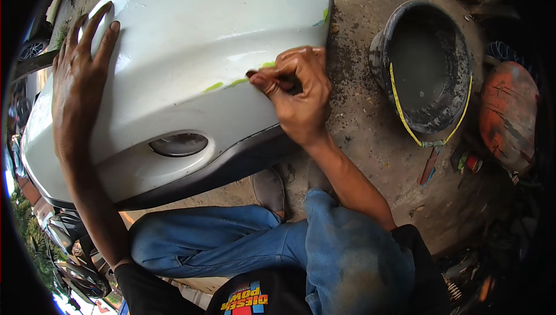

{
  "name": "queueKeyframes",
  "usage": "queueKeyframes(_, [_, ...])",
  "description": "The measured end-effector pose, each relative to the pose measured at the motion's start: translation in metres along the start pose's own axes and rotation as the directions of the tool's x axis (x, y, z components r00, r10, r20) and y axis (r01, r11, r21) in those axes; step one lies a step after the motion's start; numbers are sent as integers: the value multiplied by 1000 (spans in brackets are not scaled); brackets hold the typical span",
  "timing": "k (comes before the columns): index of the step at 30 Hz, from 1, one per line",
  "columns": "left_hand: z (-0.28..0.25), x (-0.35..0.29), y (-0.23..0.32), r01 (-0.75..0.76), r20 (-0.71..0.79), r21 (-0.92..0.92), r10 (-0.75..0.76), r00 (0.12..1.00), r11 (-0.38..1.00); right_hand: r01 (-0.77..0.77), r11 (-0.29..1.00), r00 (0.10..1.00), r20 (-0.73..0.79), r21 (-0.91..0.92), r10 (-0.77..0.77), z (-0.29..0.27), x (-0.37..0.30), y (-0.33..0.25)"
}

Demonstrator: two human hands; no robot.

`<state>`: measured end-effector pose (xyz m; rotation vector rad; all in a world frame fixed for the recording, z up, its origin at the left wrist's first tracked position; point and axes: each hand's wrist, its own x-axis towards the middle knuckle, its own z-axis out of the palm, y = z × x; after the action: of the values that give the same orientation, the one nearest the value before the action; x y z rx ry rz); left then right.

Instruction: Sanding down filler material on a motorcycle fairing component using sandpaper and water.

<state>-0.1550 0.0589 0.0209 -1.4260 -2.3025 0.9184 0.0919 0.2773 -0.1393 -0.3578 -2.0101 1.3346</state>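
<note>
Resting on glossy white car bumper (174, 83): left hand (84, 63), fingers apart | right hand (301, 92) at yellow-green streaks (213, 87), fingers pinched together, contents unclear | round black bucket (459, 77) rightward

Stained, gritty grey-brown floor (373, 161), green foliage (24, 219) at far left, bright daylight there

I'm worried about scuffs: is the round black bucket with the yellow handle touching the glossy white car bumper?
Apart. The head view shows a strip of grey-brown floor between the bucket and the bumper.
</note>
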Motion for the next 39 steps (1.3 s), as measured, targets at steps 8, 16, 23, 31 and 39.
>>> queueKeyframes(8, [0, 4, 13, 125, 12, -30, -124, 992, 992, -30, 1000, 1000, -5, -2, 30, -1, -9, 6])
queueKeyframes(16, [6, -1, 13, 47, 7, 83, -48, 999, 995, -285, 946, 945, -120, 157, 305, -9, -38, 24])
queueKeyframes(23, [5, 4, 21, 267, -11, -137, -271, 962, 954, -86, 995, 994, -77, -43, 83, -13, -30, 19])
queueKeyframes(31, [-6, 5, 20, 153, -4, -50, -153, 988, 987, -88, 996, 993, -75, -9, 87, -9, -22, 14])
queueKeyframes(39, [11, -1, -7, 17, 7, 0, -17, 1000, 1000, 69, 998, 997, -22, -10, -70, 0, 0, 1])
